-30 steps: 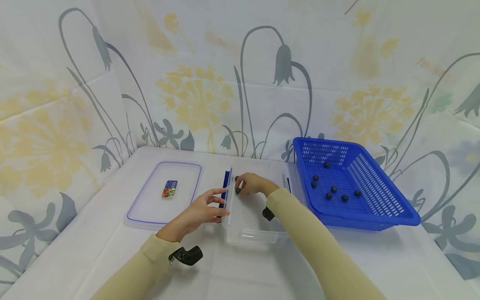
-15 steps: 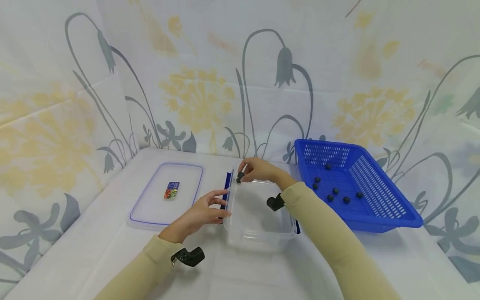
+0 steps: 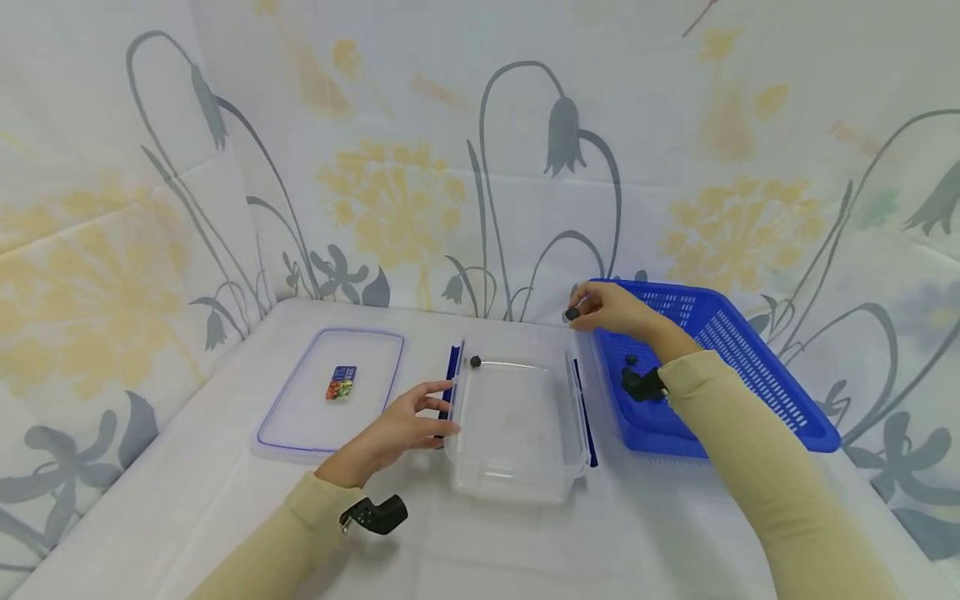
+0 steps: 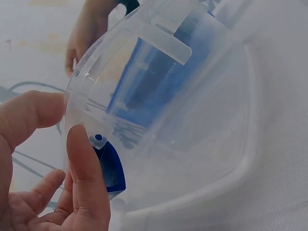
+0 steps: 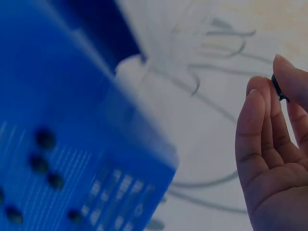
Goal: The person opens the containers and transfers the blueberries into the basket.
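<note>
A blueberry (image 3: 572,313) is pinched between the thumb and fingertips of my right hand (image 3: 611,310), above the blue basket's near-left corner; it also shows dark and partly covered in the right wrist view. At the left side of a clear plastic box (image 3: 517,479), my left hand (image 3: 401,429) touches the rim and the blue-edged side latch (image 4: 111,168) with its fingers spread. Another blueberry (image 3: 476,362) lies in the box's far left corner. The blue basket (image 3: 731,442) holds several more, partly hidden by the right hand and forearm.
A clear lid with a blue seal (image 3: 292,408) lies flat on the white table at left, bearing a colourful label (image 3: 341,383). The box and basket stand close together. A flowered cloth (image 3: 405,192) hangs behind the table.
The right hand has lifted one blueberry out of the box's far left corner and moved right to the basket. The left hand stays at the box's side.
</note>
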{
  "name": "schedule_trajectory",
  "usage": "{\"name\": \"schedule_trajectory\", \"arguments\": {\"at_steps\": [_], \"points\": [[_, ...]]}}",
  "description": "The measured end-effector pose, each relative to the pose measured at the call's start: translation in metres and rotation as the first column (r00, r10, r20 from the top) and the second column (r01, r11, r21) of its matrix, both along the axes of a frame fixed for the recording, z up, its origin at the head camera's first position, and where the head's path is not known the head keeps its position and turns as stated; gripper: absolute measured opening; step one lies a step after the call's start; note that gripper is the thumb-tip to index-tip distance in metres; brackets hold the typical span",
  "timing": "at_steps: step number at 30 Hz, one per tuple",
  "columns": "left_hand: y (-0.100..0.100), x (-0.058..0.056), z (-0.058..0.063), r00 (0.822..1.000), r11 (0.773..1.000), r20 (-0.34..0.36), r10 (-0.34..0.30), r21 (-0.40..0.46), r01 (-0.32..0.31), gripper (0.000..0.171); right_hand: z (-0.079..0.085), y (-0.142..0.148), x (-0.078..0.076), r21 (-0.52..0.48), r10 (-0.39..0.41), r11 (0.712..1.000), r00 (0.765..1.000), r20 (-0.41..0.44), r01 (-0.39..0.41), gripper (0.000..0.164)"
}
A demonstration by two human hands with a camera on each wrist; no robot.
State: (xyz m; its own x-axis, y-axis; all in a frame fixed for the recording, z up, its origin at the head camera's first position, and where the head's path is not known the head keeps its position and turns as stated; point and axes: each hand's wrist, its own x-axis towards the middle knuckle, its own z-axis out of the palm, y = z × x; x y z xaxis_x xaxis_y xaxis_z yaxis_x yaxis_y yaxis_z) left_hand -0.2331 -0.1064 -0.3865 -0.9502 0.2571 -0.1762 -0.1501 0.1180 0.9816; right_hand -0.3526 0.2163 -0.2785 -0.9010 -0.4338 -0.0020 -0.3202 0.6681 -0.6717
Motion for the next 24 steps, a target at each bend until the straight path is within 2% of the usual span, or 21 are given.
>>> {"name": "schedule_trajectory", "arguments": {"at_steps": [6, 12, 16, 24], "points": [[0.000, 0.002, 0.001, 1.000, 1.000, 0.003, 0.002, 0.000, -0.002, 0.069, 0.001, 0.050, 0.009, 0.044, -0.069, 0.997, 0.997, -0.043, 0.071, 0.029], [0.000, 0.001, 0.002, 1.000, 1.000, -0.004, -0.007, -0.001, 0.007, 0.069, -0.013, 0.095, 0.015, 0.044, -0.114, 0.992, 0.993, -0.036, 0.115, 0.030], [0.000, 0.001, 0.003, 1.000, 1.000, -0.001, -0.010, 0.000, 0.010, 0.069, -0.025, 0.114, 0.018, 0.033, -0.146, 0.989, 0.989, -0.008, 0.146, 0.029], [0.000, 0.002, 0.002, 1.000, 1.000, 0.001, -0.014, -0.005, 0.014, 0.069, -0.045, 0.141, 0.014, 0.004, -0.177, 0.984, 0.979, 0.102, 0.177, 0.034]]}}
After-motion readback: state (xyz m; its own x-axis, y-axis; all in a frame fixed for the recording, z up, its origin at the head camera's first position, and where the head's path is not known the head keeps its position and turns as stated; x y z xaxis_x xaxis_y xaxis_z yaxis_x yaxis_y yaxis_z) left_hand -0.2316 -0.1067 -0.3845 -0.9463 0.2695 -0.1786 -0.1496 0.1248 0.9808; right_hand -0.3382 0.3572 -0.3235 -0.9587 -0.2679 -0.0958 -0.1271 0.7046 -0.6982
